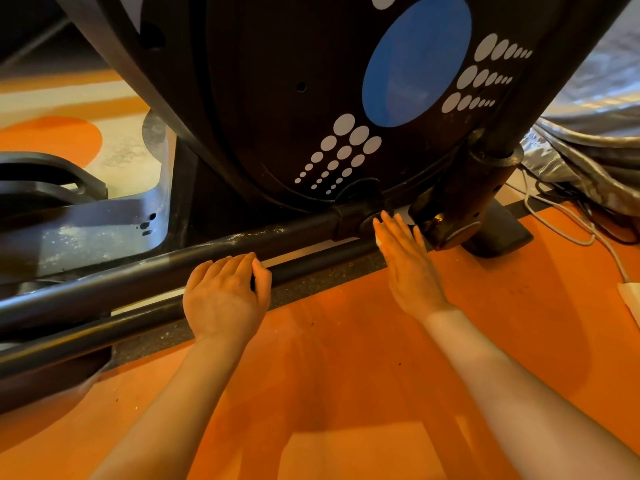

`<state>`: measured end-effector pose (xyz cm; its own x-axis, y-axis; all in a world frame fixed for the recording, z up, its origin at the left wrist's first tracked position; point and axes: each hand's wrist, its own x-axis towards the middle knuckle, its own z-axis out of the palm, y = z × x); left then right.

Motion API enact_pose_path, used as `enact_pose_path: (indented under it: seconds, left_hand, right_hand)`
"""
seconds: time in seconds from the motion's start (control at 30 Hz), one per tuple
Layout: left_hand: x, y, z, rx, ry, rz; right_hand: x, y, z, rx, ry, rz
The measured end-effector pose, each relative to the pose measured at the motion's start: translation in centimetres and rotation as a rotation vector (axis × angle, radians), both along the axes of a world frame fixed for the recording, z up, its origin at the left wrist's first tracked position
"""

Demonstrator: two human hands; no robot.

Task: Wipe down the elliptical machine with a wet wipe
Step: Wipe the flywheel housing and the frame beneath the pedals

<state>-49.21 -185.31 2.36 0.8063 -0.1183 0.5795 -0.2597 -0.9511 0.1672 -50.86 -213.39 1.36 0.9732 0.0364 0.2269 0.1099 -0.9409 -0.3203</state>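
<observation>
White wipe (380,241) – mostly hidden under right hand (408,268), left hand (225,292) on rail (138,282)

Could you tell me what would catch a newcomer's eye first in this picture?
The big blue oval with rows of white dots on the black flywheel housing, top centre. Below it, two bare hands on the machine: left hand gripping the dark rail, right hand flat by the joint, over orange floor.

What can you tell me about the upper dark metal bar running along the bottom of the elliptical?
The upper dark round metal bar runs low across the machine, rising slightly to the right, where it meets a dark joint collar. Its surface shows pale scuffs and dust. The left hand curls its fingers over it; the right hand lies flat near the collar.
</observation>
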Motion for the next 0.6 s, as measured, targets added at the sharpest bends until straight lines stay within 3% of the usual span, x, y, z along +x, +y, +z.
enact_pose_path:
  seconds: [0.23,0.43,0.6]
  left_hand:
    - [-0.1,-0.4,0.7,-0.014,0.042,-0.008]
    - [-0.4,-2.1,0.8,0.022,0.04,-0.087]
    - [-0.9,-4.1,1.6,0.04,0.097,-0.105]
  right_hand:
    - [0.1,-0.9,0.2,0.056,0.058,-0.203]
    - [0.1,0.0,0.6,0.125,0.069,-0.176]
    - [-0.2,1.4,1.0,0.116,0.106,-0.036]
